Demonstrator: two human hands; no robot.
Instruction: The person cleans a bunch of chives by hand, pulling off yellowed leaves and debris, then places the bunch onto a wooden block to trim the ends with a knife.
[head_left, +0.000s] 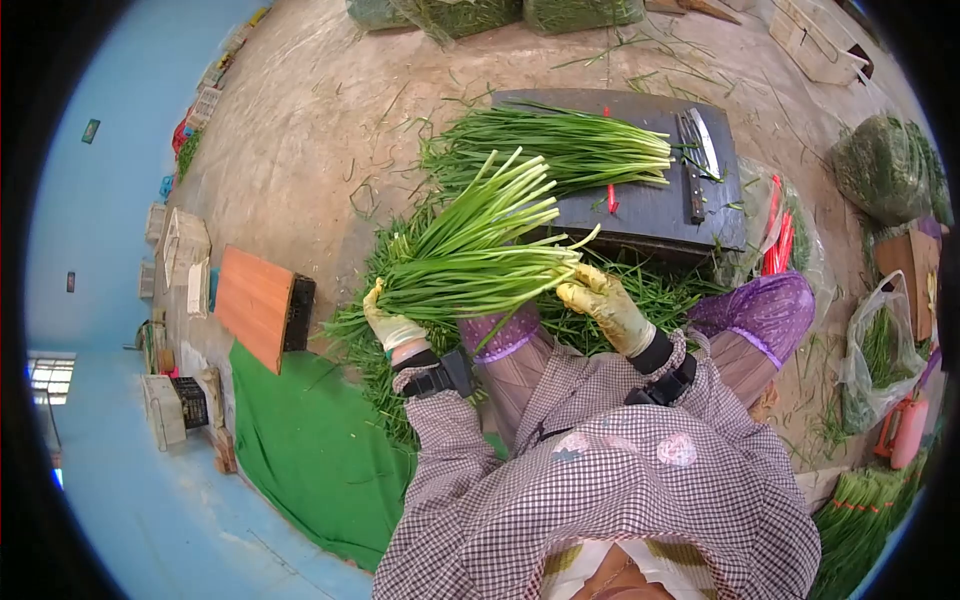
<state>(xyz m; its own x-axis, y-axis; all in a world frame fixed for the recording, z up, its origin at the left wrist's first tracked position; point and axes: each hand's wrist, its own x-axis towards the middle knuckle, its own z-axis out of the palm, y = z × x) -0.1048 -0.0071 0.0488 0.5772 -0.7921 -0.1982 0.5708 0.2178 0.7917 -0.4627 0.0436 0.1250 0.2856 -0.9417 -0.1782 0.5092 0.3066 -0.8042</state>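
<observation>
Your left hand (392, 325), gloved, has its fingers closed round one end of the bundle of chives (470, 265). Your right hand (603, 300), also gloved, has its fingers clamped on the same bundle at its other side. The bundle is held crosswise above your knees, and its leaf tips fan up and away toward the dark surface (650, 215).

On that surface:
- a second bundle (570, 148) lies flat, cut ends toward the right
- a knife (703, 140) lies just beside those ends, near the right edge
- a red tie (611, 198) lies on the board, partly under the second bundle

Loose chives (655, 290) are heaped on the floor under your hands, between the surface and your legs.

Containers:
- Clear bag (757, 180), hard against the right end of the surface, with red ties (780, 235) showing inside.
- Plastic bag (872, 350) at your right — mouth open, green stalks in it.
- Net sack (885, 165), far right, packed tight with greens.
- Sacks (470, 14) along the top edge, well apart from you, also stuffed with greens.
- Wooden box (262, 305) at your left, standing at the edge of a green mat (310, 450). Its dark open side faces right — contents cannot be made out.
- Crate (190, 402), further left by the wall. Contents too small to tell.
</observation>
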